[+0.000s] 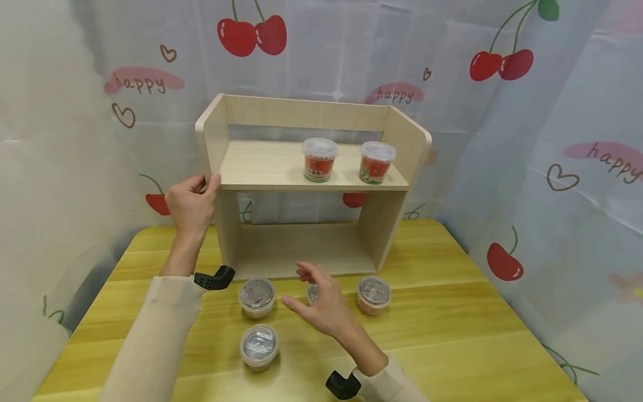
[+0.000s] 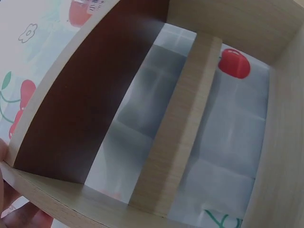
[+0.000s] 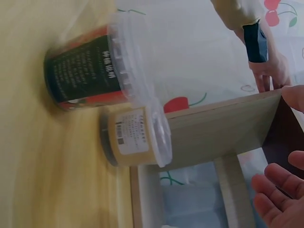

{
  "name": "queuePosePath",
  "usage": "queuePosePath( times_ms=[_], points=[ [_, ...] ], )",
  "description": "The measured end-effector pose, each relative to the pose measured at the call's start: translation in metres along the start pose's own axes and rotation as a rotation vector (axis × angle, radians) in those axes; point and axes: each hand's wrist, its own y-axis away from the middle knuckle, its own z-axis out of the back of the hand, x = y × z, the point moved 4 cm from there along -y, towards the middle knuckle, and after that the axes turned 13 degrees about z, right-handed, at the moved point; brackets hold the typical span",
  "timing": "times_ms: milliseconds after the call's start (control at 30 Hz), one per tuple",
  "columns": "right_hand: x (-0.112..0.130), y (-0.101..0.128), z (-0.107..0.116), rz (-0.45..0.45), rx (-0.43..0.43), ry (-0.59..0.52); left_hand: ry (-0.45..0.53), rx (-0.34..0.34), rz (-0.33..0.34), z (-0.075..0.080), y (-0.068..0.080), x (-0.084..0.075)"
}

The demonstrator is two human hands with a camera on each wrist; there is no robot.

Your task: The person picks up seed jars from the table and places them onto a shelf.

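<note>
My left hand [image 1: 191, 206] holds the left side panel of a two-tier wooden shelf [image 1: 266, 162], thumb and fingers pinching its front edge near the middle board. Two lidded plastic cups with red labels, one [image 1: 319, 166] near the middle and another [image 1: 375, 167] further right, stand on the upper board. With fingers spread and nothing in its grasp, my right hand [image 1: 325, 307] hovers in front of the shelf. Beneath it a lidded cup [image 1: 312, 292] is partly hidden. Other cups stand left [image 1: 257, 298], right [image 1: 374, 297] and nearer [image 1: 259, 347] on the table.
The yellow wood-grain table [image 1: 452, 324] carries the shelf and the cups. Behind and beside it hangs a pale curtain [image 1: 321, 56] printed with cherries. A black wrist camera [image 1: 215, 278] sits on the left wrist, and another [image 1: 344, 385] on the right.
</note>
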Motion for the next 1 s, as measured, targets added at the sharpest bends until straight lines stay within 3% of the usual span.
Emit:
queuePosePath(
  times_ms=[200, 433, 667, 1000],
  points=[
    [-0.001, 0.009, -0.01, 0.026, 0.065, -0.014, -0.01, -0.01, -0.04, 0.0, 0.001, -0.001],
    [-0.003, 0.018, -0.023, -0.022, 0.199, -0.088, -0.02, -0.016, -0.062, 0.001, 0.001, 0.002],
    [-0.005, 0.026, -0.032, -0.083, 0.312, -0.062, -0.028, -0.016, -0.053, 0.001, 0.0, 0.004],
    [-0.009, 0.035, -0.044, -0.093, 0.374, -0.061, -0.016, -0.011, -0.051, 0.0, 0.002, 0.002]
  ],
)
